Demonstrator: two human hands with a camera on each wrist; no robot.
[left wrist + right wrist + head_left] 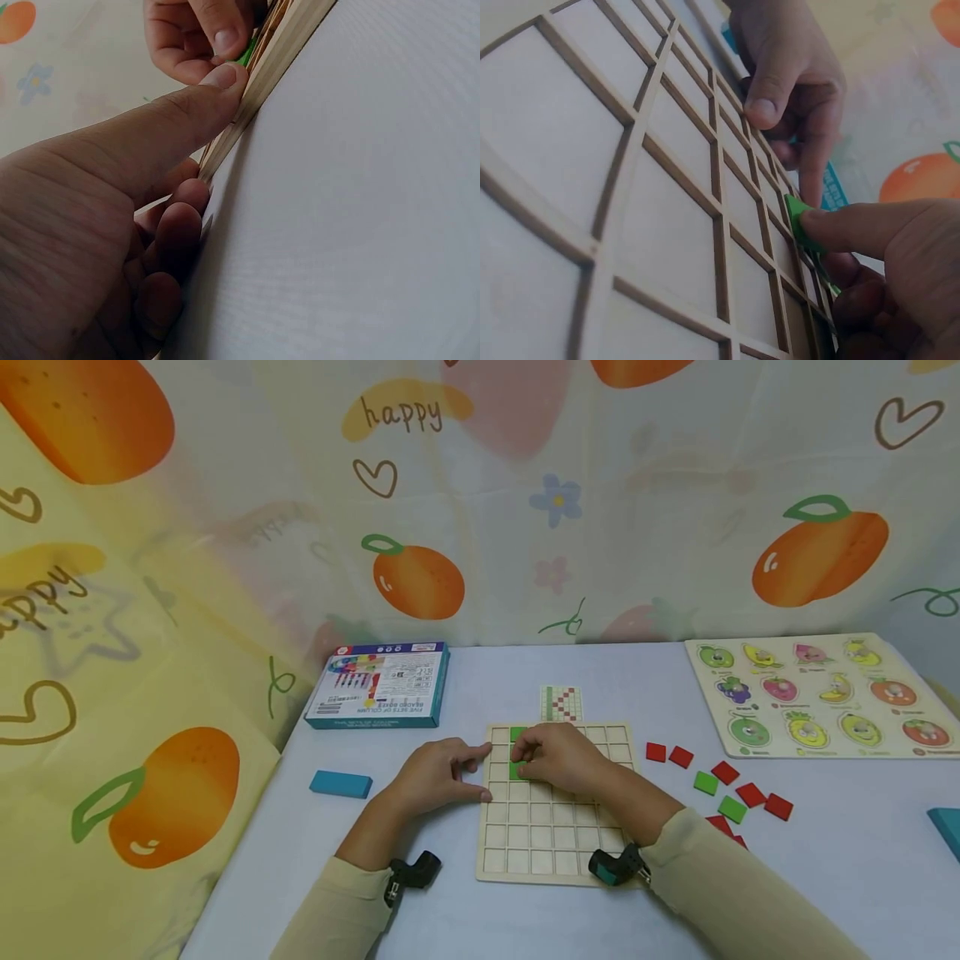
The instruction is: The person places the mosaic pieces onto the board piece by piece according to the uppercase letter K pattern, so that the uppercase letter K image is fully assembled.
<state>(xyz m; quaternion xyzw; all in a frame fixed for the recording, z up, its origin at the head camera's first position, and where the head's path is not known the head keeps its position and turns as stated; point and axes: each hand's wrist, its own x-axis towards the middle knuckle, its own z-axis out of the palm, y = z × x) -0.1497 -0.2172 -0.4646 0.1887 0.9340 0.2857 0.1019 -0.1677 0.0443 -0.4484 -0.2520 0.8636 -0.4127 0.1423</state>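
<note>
Grid bd point(542, 837) on wht tbl point(465, 927), printed cloth point(495, 518) behind.

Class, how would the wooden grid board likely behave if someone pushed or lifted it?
The grid board is probably stiff, judging by its straight wooden edge. Lying flat and broad, it would likely slide rather than tip.

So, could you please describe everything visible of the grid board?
The grid board is pale and wooden-looking, with thin raised strips dividing it into square cells. It lies flat on the white table, just this side of a small patterned card. The left grip touches its left edge with thumb and finger. Near its upper left, the right grip pinches a green tile; another green piece shows in the top row. Lower visible cells are bare.
</note>
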